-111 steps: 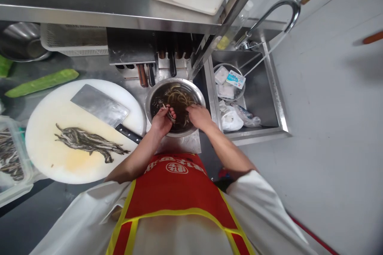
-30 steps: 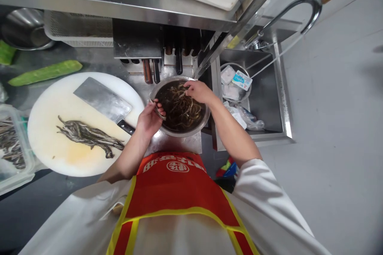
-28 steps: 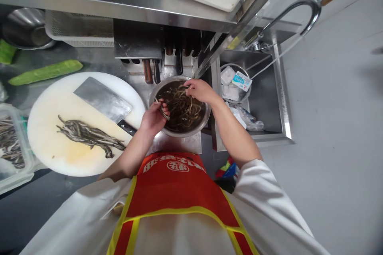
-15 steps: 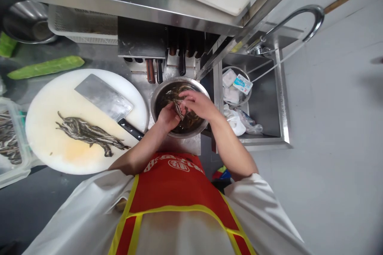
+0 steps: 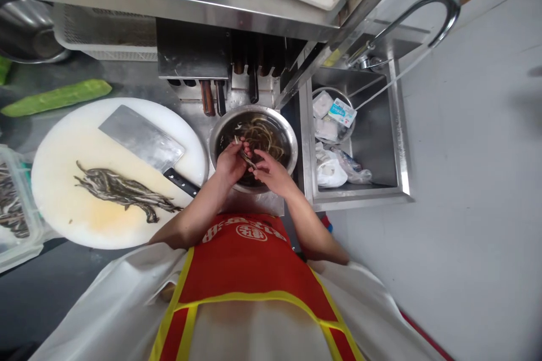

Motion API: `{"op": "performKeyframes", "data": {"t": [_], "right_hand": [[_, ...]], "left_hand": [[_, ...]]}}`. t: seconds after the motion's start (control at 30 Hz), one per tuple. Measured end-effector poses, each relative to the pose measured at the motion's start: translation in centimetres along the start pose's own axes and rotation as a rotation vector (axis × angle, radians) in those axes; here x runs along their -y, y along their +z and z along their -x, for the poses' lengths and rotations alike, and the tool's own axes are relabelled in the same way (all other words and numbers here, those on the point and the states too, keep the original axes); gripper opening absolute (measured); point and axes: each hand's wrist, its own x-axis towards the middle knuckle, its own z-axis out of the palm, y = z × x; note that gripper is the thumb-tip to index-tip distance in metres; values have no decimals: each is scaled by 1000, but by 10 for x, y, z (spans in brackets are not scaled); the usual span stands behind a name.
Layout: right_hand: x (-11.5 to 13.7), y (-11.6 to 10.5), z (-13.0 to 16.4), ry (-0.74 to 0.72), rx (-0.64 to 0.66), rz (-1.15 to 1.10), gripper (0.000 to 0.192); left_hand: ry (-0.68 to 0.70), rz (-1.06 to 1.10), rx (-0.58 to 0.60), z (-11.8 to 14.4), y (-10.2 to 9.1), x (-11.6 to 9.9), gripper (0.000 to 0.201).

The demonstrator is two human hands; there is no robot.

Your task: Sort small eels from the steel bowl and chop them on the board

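Over a steel bowl [image 5: 293, 141] of dark water, my left hand [image 5: 230, 164] is closed round a few slim dark-and-pale strips [image 5: 247, 159] that look like eel. My right hand [image 5: 273, 174] has its fingertips pinched at the lower end of these strips. Loose brownish strips [image 5: 267, 136] lie in the water beyond my fingers. On the round white cutting board [image 5: 59, 180] to the left, a bundle of similar strips [image 5: 122, 187] lies beside a cleaver [image 5: 141, 136], whose black handle points toward my left forearm.
A plastic tub [image 5: 36, 225] with more strips stands at far left. Behind the board are a peeled green vegetable [image 5: 57, 97] and a white basket [image 5: 105, 34]. Knives hang in a rack [image 5: 192, 62] behind the bowl. A sink [image 5: 376, 124] with packages and a tap [image 5: 444, 17] lies right.
Both hands have moved toward the near side of the bowl, uncovering the strips in the water. My right hand has dropped from above my left hand to the lower end of the held strips.
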Motion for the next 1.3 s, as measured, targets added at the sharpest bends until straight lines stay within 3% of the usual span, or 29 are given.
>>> {"op": "performKeyframes", "data": {"t": [0.2,0.4,0.53,0.63,0.73,0.83,0.97,1.07,1.13,1.23,1.3], "right_hand": [[-22,7,1,42,-47,-103,68],[-19,18,3,1,-157,-678,55],[-19,24,10,-24,-302,-851,42],[-20,20,11,58,-265,-650,33],[-15,9,-2,29,-282,-47,29],[-5,-4,-31,-48,-345,498,30],[6,-15,-72,17,-245,872,32],[12,-25,-87,34,-149,955,26],[17,-34,-90,-18,-166,913,29],[21,-49,-89,-80,-228,717,29],[24,-57,-87,-84,-253,438,26]], "left_hand": [[213,-110,104,12,11,-17,6],[287,-212,132,24,15,-20,6],[312,-207,118,24,6,-22,10],[326,-206,92,23,-1,-28,13],[332,-184,95,21,-7,-33,15],[315,-169,107,20,-11,-34,16],[278,-152,88,19,-16,-31,15],[257,-130,72,22,-18,-29,13],[243,-116,66,23,-19,-27,11],[208,-92,46,23,-19,-24,8],[168,-68,35,22,-19,-21,8]]}}
